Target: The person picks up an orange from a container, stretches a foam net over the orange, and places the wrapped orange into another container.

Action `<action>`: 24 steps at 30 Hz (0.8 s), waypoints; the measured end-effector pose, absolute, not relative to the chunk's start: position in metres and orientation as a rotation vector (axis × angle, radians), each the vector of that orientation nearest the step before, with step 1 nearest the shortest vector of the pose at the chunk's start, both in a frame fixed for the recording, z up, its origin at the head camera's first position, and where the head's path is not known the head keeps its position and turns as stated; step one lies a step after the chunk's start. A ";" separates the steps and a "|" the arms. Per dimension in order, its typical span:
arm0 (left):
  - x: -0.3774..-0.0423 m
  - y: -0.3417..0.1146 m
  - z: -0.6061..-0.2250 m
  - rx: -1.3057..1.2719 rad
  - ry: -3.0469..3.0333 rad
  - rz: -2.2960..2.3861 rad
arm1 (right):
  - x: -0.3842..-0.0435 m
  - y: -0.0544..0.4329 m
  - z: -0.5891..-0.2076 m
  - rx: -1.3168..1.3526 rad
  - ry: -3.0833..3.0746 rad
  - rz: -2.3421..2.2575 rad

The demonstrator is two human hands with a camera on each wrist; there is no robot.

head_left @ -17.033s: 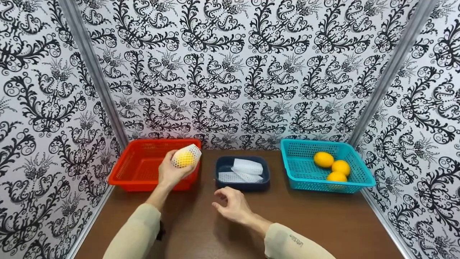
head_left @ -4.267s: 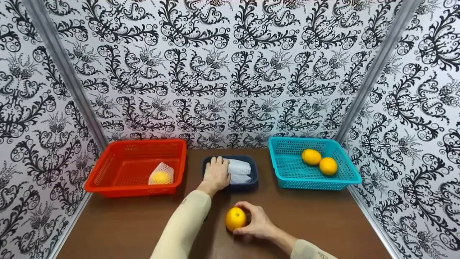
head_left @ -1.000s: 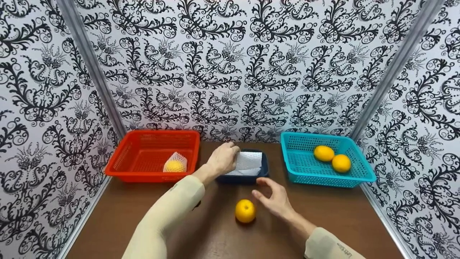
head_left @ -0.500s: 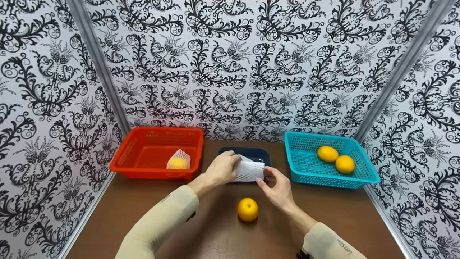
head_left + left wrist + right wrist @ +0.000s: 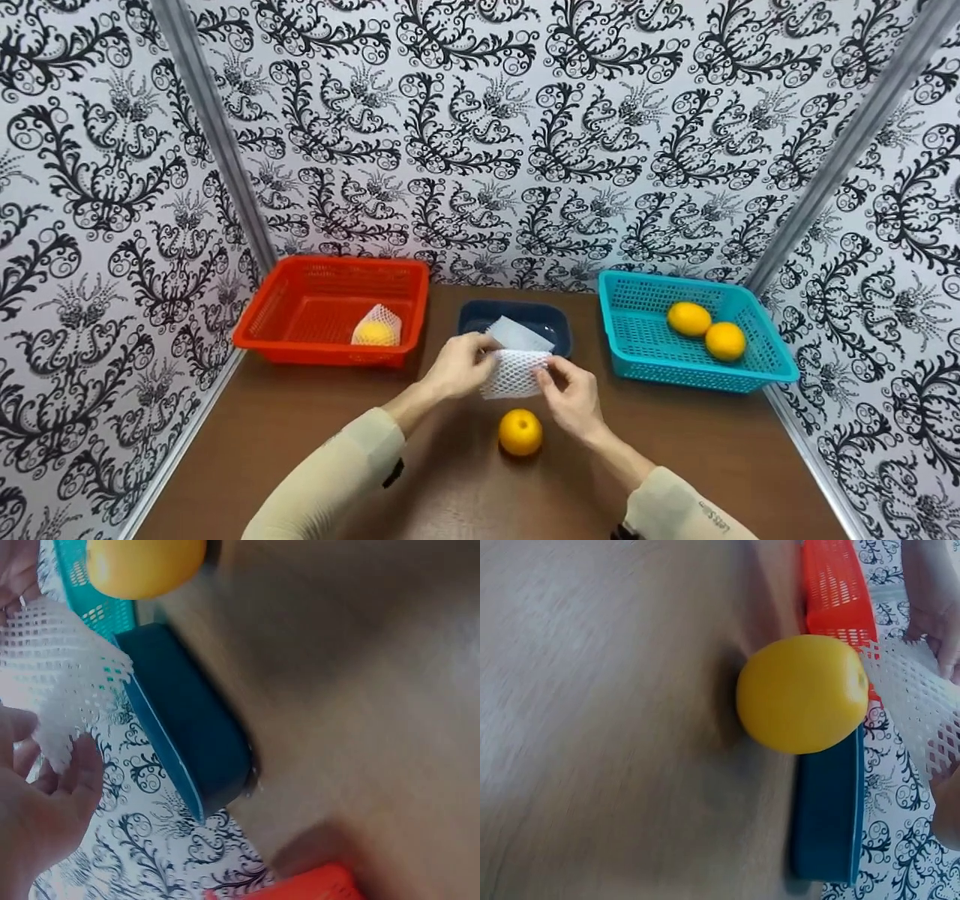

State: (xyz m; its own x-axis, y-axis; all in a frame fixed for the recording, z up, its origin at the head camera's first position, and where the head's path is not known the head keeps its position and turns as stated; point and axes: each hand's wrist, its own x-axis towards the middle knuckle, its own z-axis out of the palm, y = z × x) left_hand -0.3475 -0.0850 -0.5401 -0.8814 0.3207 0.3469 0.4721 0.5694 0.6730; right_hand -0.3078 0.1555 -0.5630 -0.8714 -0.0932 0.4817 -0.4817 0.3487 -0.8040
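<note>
Left of centre in the head view, at mid-height, stands a red basket (image 5: 319, 355) with one orange in white netting (image 5: 376, 333) at its lower right. Just right of it, near the middle of the frame, the left hand (image 5: 459, 367) has its fingers curled in, nearly closed, pinching the left edge of a white net sleeve (image 5: 514, 375). Behind the sleeve, a dark blue tray (image 5: 477, 318) holds more white netting (image 5: 523, 335). Below the sleeve, low in the centre, a bare orange (image 5: 520, 433) sits on the bench (image 5: 465, 502), apart from both hands. The right hand (image 5: 574, 394), right of centre, nips the sleeve's upper right part between thumb and fingers, the gap closed down to the netting. Farther right at mid-height, a teal basket (image 5: 690, 374) carries two bare oranges (image 5: 688, 319) that touch or nearly so.

The step in hand looks like spreading the sleeve's mouth; how wide it gapes I cannot tell. As I judge it, the next move calls for parting the edges enough to clear the bare orange, with that fruit steadied, since it could roll, and a gentle pull on the thin mesh.
</note>
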 end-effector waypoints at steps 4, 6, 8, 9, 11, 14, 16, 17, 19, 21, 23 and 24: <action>-0.349 -0.089 -0.541 -0.489 -2.526 -1.727 | -0.306 0.154 -0.554 0.443 -2.200 1.647; -0.350 -0.090 -0.542 -0.421 -2.436 -1.968 | -0.306 0.154 -0.549 0.403 -2.164 1.731; -0.349 -0.091 -0.544 -0.386 -2.359 -2.150 | -0.307 0.152 -0.545 0.357 -2.132 1.817; -0.348 -0.091 -0.545 -0.369 -2.332 -2.221 | -0.307 0.151 -0.543 0.332 -2.120 1.870; -0.346 -0.092 -0.548 -0.350 -2.303 -2.313 | -0.306 0.149 -0.540 0.292 -2.074 2.006; -0.343 -0.091 -0.550 -0.280 -2.303 -2.410 | -0.305 0.145 -0.536 0.220 -1.968 2.263; -0.341 -0.089 -0.552 -0.256 -2.319 -2.431 | -0.304 0.143 -0.535 0.191 -1.890 2.421; -0.340 -0.087 -0.552 -0.246 -2.327 -2.443 | -0.304 0.141 -0.534 0.176 -1.856 2.487; -0.338 -0.082 -0.554 -0.264 -2.331 -2.453 | -0.303 0.138 -0.533 0.156 -1.803 2.601; -0.336 -0.076 -0.559 -0.347 -2.314 -2.439 | -0.302 0.135 -0.533 0.143 -1.770 2.684; -0.338 -0.069 -0.571 -0.481 -2.228 -2.482 | -0.303 0.132 -0.534 0.098 -1.759 2.743; -0.343 -0.065 -0.582 -0.540 -2.178 -2.530 | -0.303 0.130 -0.535 0.070 -1.755 2.765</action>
